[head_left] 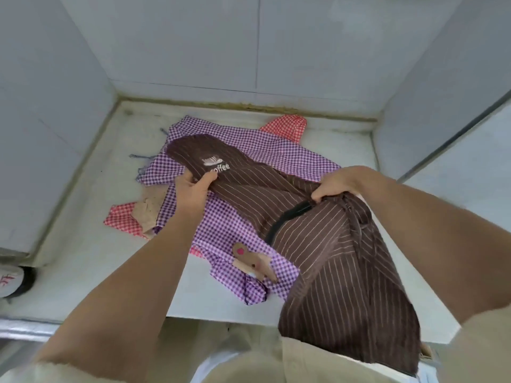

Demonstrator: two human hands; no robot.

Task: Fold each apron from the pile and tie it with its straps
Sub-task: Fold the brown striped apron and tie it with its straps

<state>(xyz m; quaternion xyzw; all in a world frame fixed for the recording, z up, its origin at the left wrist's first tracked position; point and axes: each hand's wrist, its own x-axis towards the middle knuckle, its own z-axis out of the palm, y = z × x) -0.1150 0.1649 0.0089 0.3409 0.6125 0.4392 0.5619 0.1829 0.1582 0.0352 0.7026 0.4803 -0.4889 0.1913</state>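
Observation:
A brown apron point(326, 244) with thin pale stripes and a white "coffee" logo lies across the pile, its lower part hanging over the table's front edge. My left hand point(193, 189) grips its bib just below the logo. My right hand point(340, 183) pinches a bunched fold at its waist, next to a black band and the brown straps. Under it lies a purple checked apron point(237, 150) with a small tan animal patch. A red checked apron point(287, 125) shows at the back, and red checked cloth point(121, 217) shows again at the left.
The pile rests on a white table point(83, 261) set in an alcove, with grey walls point(193, 51) close at the left, back and right. A white and black container point(16, 280) sits at the left edge. Striped strap ends point(141, 157) stick out left of the pile.

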